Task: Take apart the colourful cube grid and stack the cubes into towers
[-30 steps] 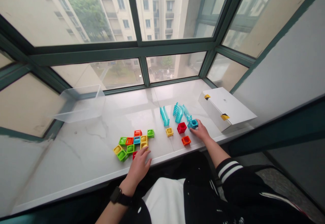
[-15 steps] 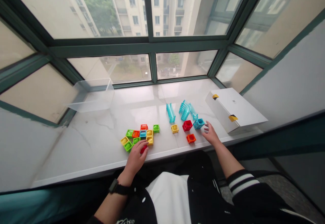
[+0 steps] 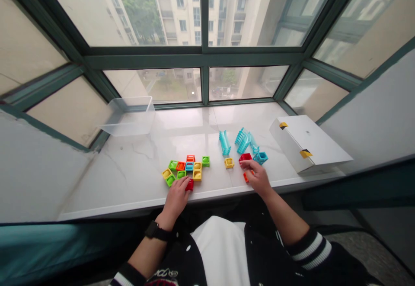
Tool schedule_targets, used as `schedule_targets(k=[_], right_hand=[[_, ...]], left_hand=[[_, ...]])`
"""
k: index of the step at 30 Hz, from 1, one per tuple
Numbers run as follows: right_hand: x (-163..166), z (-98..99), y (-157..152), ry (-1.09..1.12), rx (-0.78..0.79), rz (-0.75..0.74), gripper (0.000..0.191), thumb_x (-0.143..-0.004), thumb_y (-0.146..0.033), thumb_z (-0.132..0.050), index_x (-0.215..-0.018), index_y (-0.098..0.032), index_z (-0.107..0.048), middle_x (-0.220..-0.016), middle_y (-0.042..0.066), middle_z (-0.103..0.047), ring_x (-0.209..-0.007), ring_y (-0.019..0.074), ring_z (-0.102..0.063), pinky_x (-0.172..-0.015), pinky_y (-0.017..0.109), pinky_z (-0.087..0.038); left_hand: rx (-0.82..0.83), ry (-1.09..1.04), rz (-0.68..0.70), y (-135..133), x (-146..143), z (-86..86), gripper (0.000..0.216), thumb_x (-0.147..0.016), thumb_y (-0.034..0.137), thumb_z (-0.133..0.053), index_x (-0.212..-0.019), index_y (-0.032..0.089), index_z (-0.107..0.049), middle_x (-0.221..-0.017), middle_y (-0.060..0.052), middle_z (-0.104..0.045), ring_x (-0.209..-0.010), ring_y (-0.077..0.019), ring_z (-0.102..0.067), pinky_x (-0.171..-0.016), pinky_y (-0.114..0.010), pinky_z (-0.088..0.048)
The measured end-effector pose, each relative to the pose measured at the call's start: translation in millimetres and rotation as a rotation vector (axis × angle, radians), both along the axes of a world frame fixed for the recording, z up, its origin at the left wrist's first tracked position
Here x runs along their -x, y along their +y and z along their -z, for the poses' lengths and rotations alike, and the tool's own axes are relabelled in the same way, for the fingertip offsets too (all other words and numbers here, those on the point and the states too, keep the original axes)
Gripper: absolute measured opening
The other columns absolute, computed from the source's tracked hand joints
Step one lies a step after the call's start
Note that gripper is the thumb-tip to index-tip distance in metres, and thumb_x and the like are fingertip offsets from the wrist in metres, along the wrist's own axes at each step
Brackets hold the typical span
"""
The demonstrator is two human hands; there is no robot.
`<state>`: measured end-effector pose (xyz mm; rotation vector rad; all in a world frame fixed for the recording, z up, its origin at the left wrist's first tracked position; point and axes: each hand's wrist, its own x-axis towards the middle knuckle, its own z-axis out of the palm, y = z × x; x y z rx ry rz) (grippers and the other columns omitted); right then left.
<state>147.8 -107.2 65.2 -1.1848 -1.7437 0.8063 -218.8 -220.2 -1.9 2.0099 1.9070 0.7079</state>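
My left hand rests at the front of a group of coloured toy blocks, its fingers and thumb around a red block. Green, yellow, orange and blue blocks lie beside it, among them a yellow block and a blue block. My right hand is over the loose blocks on the right. Its fingertips reach the front of another red block, with the thumb apart from them. Under that hand an orange block is partly hidden. A blue cube block lies just behind the hand.
Clear turquoise track pieces and a curved one lie farther back. A single yellow block stands mid-counter. A transparent bin is at the back left, a white box at the right. Windows border the white counter.
My right hand has moved left from beside the blue cube to the loose red and orange blocks. My left hand stays at its red block. The view has shifted slightly.
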Motion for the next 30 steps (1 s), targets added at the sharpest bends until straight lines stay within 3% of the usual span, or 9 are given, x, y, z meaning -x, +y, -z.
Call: schedule_targets(k=[3,6,12,18,24,30], right_hand=[[47,12.9,-6,-0.027,0.083,-0.25,0.041,-0.087,-0.013,-0.047,-0.115,-0.024,-0.075,-0.107,0.006,-0.076,-0.095,0.022,-0.073,-0.09,0.041,-0.063],[91,30.6,-14,-0.194,0.08,-0.437,0.051,-0.086,-0.005,-0.049,-0.125,-0.026,-0.074,-0.127,0.008,-0.072,-0.121,0.0236,-0.067,-0.111,0.046,-0.054],[149,50.2,-19,-0.518,0.05,-0.551,0.071,-0.085,-0.002,-0.056,-0.152,-0.025,-0.057,-0.165,0.013,-0.046,-0.149,0.032,-0.046,-0.122,0.056,-0.041],[158,51.3,-21,-0.723,0.059,-0.581,0.073,-0.083,-0.007,-0.062,-0.154,-0.02,-0.053,-0.171,0.015,-0.036,-0.151,0.0378,-0.043,-0.119,0.057,-0.044],[153,55.3,-24,-0.715,0.067,-0.577,0.077,-0.083,-0.011,-0.065,-0.158,-0.02,-0.049,-0.173,0.014,-0.032,-0.148,0.0406,-0.046,-0.116,0.061,-0.046],[149,64.3,-24,-0.662,0.076,-0.587,0.078,-0.083,-0.013,-0.067,-0.159,-0.022,-0.048,-0.174,0.013,-0.03,-0.148,0.0402,-0.047,-0.118,0.06,-0.044]], left_hand=[[0.02,0.054,0.026,3,-1,0.1,0.057,-0.085,0.008,-0.054,-0.139,0.024,-0.066,-0.146,-0.011,-0.064,-0.128,-0.0336,-0.059,-0.115,-0.055,-0.048],[0.015,0.076,0.028,7,-2,-1.8,0.052,-0.086,0.008,-0.053,-0.134,0.023,-0.068,-0.142,-0.012,-0.066,-0.126,-0.0327,-0.06,-0.113,-0.053,-0.05],[0.02,0.127,0.028,9,-3,-3.2,0.049,-0.086,0.006,-0.05,-0.129,0.021,-0.068,-0.137,-0.012,-0.068,-0.121,-0.0322,-0.061,-0.109,-0.053,-0.051],[0.032,0.032,0.067,5,4,-4.7,0.053,-0.081,0.005,-0.051,-0.128,0.024,-0.067,-0.129,-0.011,-0.071,-0.118,-0.031,-0.062,-0.11,-0.054,-0.051],[0.016,-0.158,0.09,-5,11,1.1,0.041,-0.089,0.018,-0.057,-0.129,0.023,-0.066,-0.127,-0.012,-0.071,-0.122,-0.0298,-0.064,-0.112,-0.055,-0.051],[0.091,-0.444,-0.08,-17,8,4.9,0.048,-0.096,0.035,-0.058,-0.142,0.022,-0.058,-0.138,-0.014,-0.068,-0.125,-0.0279,-0.067,-0.105,-0.049,-0.058]])
